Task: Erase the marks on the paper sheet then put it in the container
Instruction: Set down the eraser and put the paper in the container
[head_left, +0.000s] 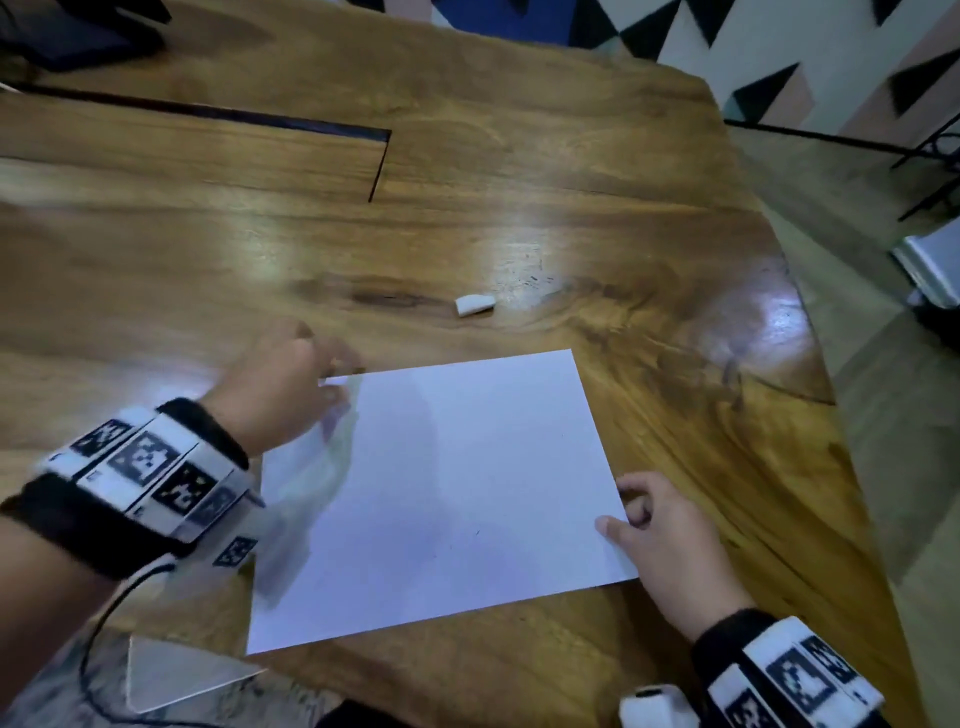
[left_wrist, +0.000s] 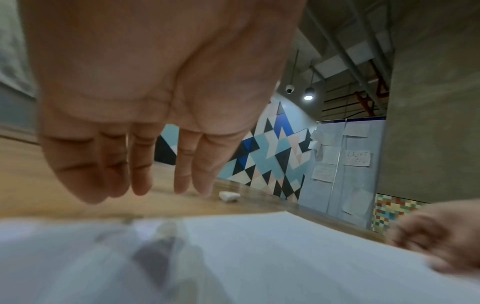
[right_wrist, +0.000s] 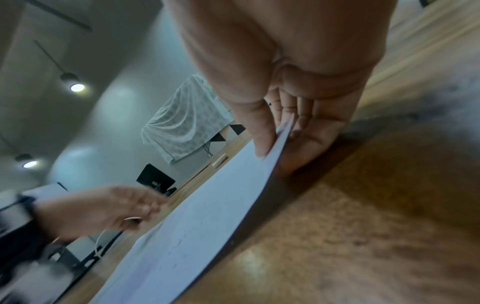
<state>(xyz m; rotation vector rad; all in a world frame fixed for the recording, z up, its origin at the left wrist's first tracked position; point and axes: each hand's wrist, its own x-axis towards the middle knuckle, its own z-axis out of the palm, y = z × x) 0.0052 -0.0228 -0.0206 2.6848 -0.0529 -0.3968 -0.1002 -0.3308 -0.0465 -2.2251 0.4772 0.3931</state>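
Note:
A white paper sheet (head_left: 447, 499) lies on the wooden table (head_left: 519, 208) and looks almost blank, with only a tiny speck near its middle. My right hand (head_left: 618, 512) pinches its right edge. In the right wrist view the thumb (right_wrist: 259, 131) lies on top, the fingers sit underneath, and that edge is lifted off the wood. My left hand (head_left: 332, 374) is blurred over the sheet's far left corner. Its fingers (left_wrist: 140, 174) hang straight and hold nothing. A small white eraser (head_left: 474, 304) lies alone on the table beyond the sheet.
A clear plastic piece (head_left: 176, 670) shows past the table's near edge at the bottom left. A dark slot (head_left: 382, 166) cuts into the tabletop at the far left. The table's right edge (head_left: 810, 364) runs close to the sheet, with floor beyond it.

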